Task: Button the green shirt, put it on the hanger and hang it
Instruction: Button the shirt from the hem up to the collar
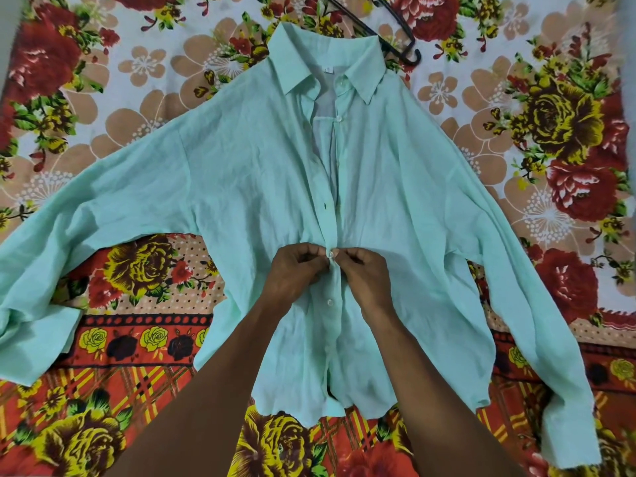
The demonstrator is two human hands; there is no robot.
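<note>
Head view: hands (330, 266) on shirt (241, 173)

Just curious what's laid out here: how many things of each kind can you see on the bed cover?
Green shirt: 1
Black hanger: 1, partly cut off at the top edge
Floral bed cover: 1
Hands: 2, the left hand and right hand, both pinching the shirt at a button
Total: 5
</note>
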